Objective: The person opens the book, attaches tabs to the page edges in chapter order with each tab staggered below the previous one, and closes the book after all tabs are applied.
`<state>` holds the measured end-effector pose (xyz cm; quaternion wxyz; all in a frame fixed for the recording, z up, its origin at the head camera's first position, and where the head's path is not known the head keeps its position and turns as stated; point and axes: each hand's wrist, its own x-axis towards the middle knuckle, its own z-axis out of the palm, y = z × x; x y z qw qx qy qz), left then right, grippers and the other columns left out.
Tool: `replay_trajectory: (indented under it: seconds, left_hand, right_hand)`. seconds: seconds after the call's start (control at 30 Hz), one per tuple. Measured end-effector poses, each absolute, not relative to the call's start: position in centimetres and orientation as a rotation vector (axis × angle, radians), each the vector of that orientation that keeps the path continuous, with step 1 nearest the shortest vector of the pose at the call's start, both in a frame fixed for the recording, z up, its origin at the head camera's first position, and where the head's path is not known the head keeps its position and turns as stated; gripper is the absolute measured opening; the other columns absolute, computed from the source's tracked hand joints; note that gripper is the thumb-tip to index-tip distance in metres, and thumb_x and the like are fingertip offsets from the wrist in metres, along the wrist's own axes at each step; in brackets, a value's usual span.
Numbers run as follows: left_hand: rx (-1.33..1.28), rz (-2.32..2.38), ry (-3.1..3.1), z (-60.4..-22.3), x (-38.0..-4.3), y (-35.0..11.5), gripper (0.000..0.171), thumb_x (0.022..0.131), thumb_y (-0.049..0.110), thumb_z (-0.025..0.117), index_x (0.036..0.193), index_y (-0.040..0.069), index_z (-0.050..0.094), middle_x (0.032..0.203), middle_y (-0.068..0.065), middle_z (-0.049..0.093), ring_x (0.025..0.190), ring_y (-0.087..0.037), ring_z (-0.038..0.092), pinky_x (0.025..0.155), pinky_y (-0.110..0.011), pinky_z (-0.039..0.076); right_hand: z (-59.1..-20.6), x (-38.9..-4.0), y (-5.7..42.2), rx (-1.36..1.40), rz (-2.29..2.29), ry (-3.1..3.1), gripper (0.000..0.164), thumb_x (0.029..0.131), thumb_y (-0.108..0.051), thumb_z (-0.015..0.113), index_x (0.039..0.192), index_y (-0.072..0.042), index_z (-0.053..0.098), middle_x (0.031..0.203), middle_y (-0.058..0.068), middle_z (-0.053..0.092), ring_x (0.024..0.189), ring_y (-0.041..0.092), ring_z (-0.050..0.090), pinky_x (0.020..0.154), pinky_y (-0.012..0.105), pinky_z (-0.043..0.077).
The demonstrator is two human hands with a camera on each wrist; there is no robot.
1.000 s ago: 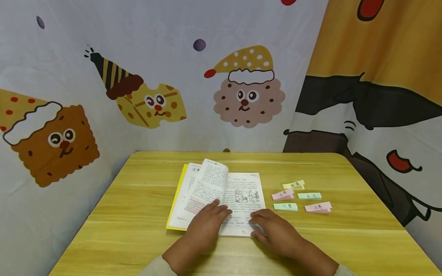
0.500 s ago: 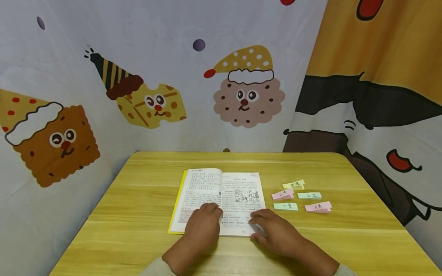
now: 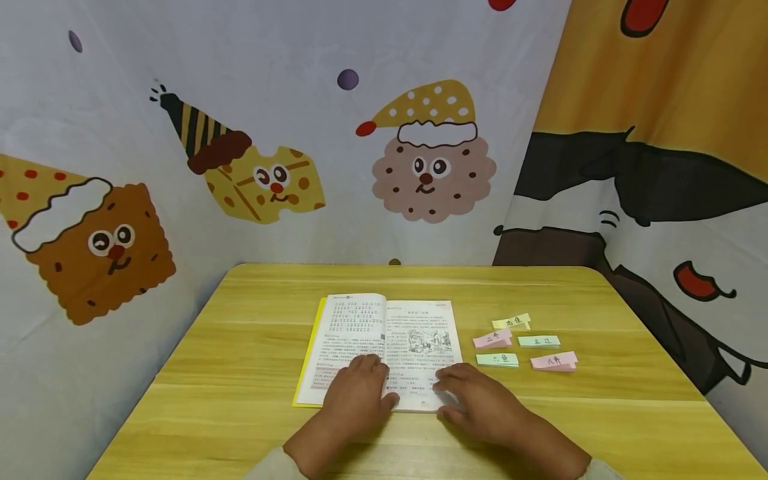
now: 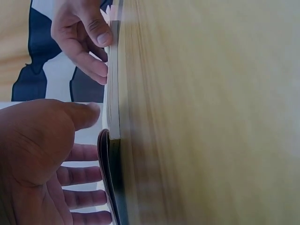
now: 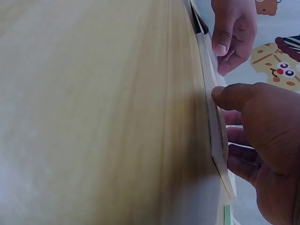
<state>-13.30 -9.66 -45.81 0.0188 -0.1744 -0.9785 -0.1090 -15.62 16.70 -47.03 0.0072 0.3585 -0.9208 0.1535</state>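
An open book (image 3: 414, 393) with a yellow cover lies on the wooden table, printed text on both pages and a line drawing on the right page. My left hand (image 3: 355, 393) rests on the lower part of the left page near the spine, fingers extended and thumb apart. At the lower right corner of the book my right hand (image 3: 483, 403) lies with relaxed fingers on the page's edge. In the right wrist view, the right hand (image 5: 267, 136) has its thumb at the edge of the page block. The left wrist view shows the left hand (image 4: 51, 154) with fingers on the curved pages.
Several folded paper slips with handwriting lie right of the book: a yellow slip (image 3: 511, 322), a pink slip (image 3: 553, 361), a green slip (image 3: 497, 361) and others. A cartoon-printed curtain (image 3: 336, 233) stands behind the table (image 3: 228, 373).
The raised page has come down flat onto the left side under my left hand. That hand's fingers shifted left, and its thumb now points right. The right hand has stayed in place.
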Motion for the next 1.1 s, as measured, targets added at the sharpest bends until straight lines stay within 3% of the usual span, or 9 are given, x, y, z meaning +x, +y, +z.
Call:
replay_trajectory:
  seconds: [0.13, 0.27, 0.4, 0.47, 0.8, 1.0, 1.1]
  left_hand:
    - [-0.557, -0.330, -3.035, -45.89, -13.26, -9.72, 0.059, 0.090, 0.053, 0.072, 0.124, 0.005, 0.066, 0.134, -0.012, 0.060, 0.129, -0.031, 0.053, 0.097, -0.049, 0.050]
    - [-0.577, -0.308, -3.016, -45.97, -13.28, -9.77, 0.065, 0.086, 0.059, 0.074, 0.122, 0.005, 0.067, 0.129, -0.011, 0.061, 0.125, -0.031, 0.055, 0.094, -0.048, 0.051]
    - [-0.593, -0.284, -3.005, -46.07, -13.37, -9.77, 0.070, 0.082, 0.062, 0.077, 0.120, 0.005, 0.067, 0.127, -0.011, 0.061, 0.124, -0.032, 0.056, 0.093, -0.048, 0.052]
    - [-0.599, -0.276, -3.007, -46.09, -13.41, -9.78, 0.073, 0.080, 0.063, 0.078, 0.121, 0.004, 0.067, 0.127, -0.011, 0.061, 0.124, -0.032, 0.056, 0.093, -0.047, 0.052]
    - [-0.598, -0.283, -3.005, -46.23, -13.56, -9.92, 0.071, 0.079, 0.058, 0.082, 0.122, 0.003, 0.066, 0.129, -0.013, 0.062, 0.124, -0.032, 0.057, 0.094, -0.046, 0.052]
    - [-0.594, -0.297, -2.999, -46.32, -13.60, -10.06, 0.066, 0.083, 0.056, 0.079, 0.122, 0.004, 0.066, 0.129, -0.013, 0.061, 0.125, -0.031, 0.056, 0.095, -0.046, 0.052]
    - [-0.595, -0.300, -3.000, -46.34, -13.63, -10.11, 0.064, 0.085, 0.054, 0.077, 0.122, 0.003, 0.066, 0.130, -0.013, 0.061, 0.125, -0.031, 0.056, 0.095, -0.046, 0.052]
  right_hand:
    - [-47.05, -15.68, 16.71, 1.144, 0.484, -2.853, 0.024, 0.096, -0.030, 0.072, 0.114, -0.015, 0.076, 0.130, 0.002, 0.065, 0.124, 0.022, 0.058, 0.102, 0.043, 0.049]
    - [-47.16, -15.83, 16.60, 1.185, 0.510, -2.742, 0.012, 0.098, -0.022, 0.070, 0.104, -0.015, 0.077, 0.117, -0.002, 0.069, 0.115, 0.019, 0.062, 0.098, 0.040, 0.052]
    - [-47.29, -16.15, 16.46, 1.189, 0.511, -2.600, 0.002, 0.095, -0.018, 0.075, 0.095, -0.017, 0.074, 0.100, -0.010, 0.067, 0.104, 0.013, 0.061, 0.092, 0.035, 0.053]
    - [-47.29, -16.28, 16.39, 1.163, 0.513, -2.559, 0.005, 0.092, -0.019, 0.078, 0.093, -0.020, 0.073, 0.097, -0.013, 0.066, 0.102, 0.010, 0.060, 0.090, 0.033, 0.053]
    - [-46.81, -16.52, 15.96, 1.079, 0.553, -2.449, 0.012, 0.088, -0.025, 0.082, 0.085, -0.025, 0.071, 0.106, -0.007, 0.070, 0.110, 0.012, 0.058, 0.092, 0.032, 0.051]
    - [-46.71, -16.60, 15.83, 1.075, 0.537, -2.397, 0.010, 0.086, -0.024, 0.084, 0.089, -0.024, 0.074, 0.111, -0.006, 0.069, 0.114, 0.014, 0.057, 0.097, 0.031, 0.047]
    - [-46.65, -16.54, 15.76, 1.048, 0.528, -2.384, 0.018, 0.085, -0.025, 0.085, 0.100, -0.020, 0.075, 0.118, -0.003, 0.068, 0.118, 0.018, 0.057, 0.098, 0.035, 0.048]
